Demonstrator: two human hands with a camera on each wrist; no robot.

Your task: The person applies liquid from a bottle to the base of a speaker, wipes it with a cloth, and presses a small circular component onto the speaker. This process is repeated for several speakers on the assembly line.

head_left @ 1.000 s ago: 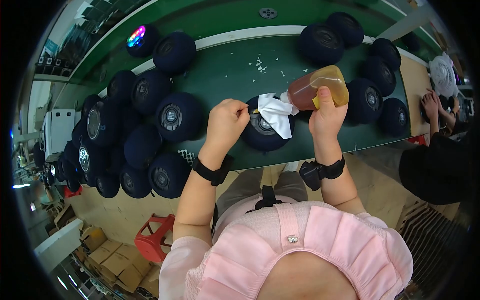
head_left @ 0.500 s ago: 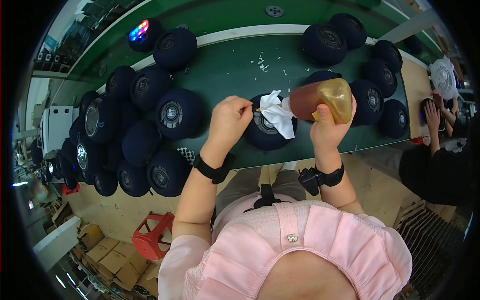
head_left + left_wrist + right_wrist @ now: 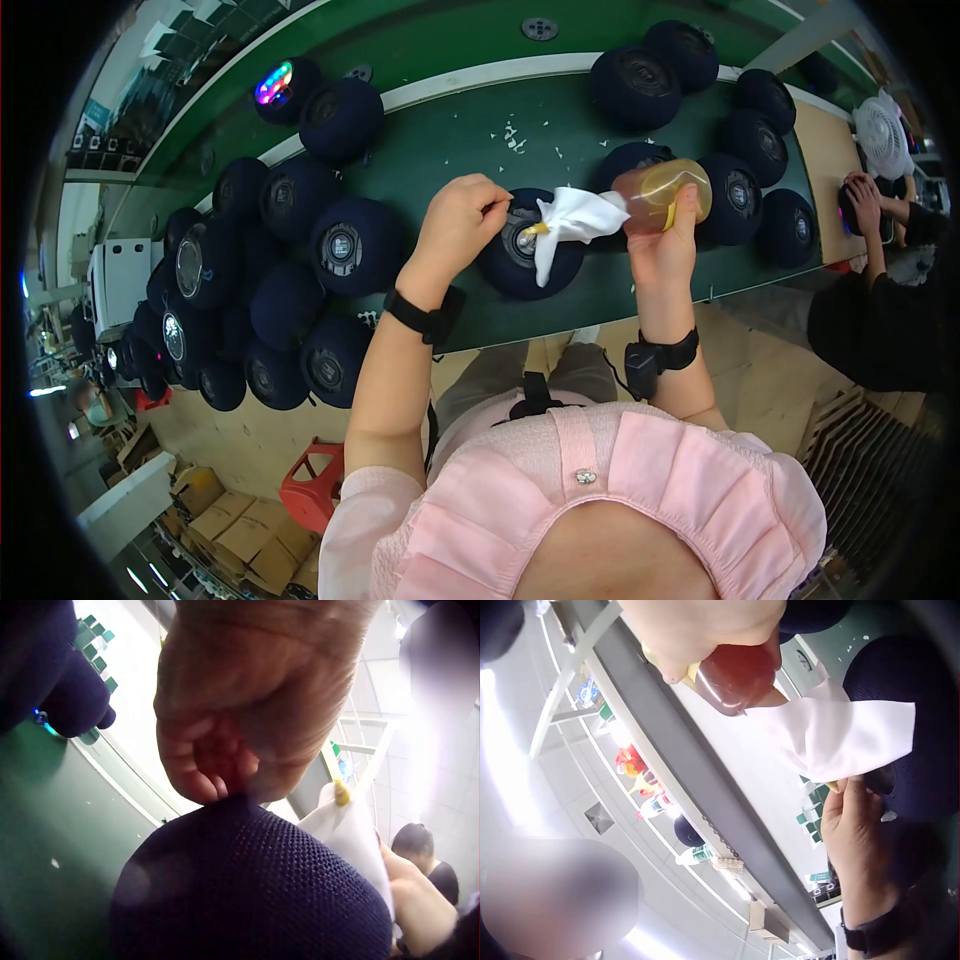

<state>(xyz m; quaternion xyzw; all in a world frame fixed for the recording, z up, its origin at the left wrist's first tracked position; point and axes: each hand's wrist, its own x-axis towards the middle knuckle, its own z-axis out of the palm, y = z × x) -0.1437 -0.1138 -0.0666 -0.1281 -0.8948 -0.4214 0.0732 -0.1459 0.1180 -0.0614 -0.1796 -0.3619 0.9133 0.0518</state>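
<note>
In the head view, a round speaker (image 3: 535, 275) with a navy mesh cover sits on the green bench. My left hand (image 3: 452, 232) pinches the mesh at its left edge; the left wrist view shows the fingertips gathering the dark fabric (image 3: 240, 814). My right hand (image 3: 662, 262) grips a squeeze bottle (image 3: 650, 188) of amber-brown liquid, thumb along its side. White cloth (image 3: 580, 215) wraps the bottle's neck and drapes over the speaker. A yellow nozzle tip (image 3: 537, 229) pokes out of the cloth, right at the speaker's dark recessed center.
Many similar navy speakers (image 3: 348, 247) crowd the left of the bench, one with coloured lights (image 3: 273, 83). Several more (image 3: 733, 195) stand at the right and back. White scraps (image 3: 511, 137) lie on the bench (image 3: 450, 110). Another person's hands (image 3: 866, 205) work at the far right.
The bottle has tipped level with its nozzle pointing left, the yellow tip now showing past the cloth over the speaker. My right hand turned with it; my left hand stays at the speaker's edge.
</note>
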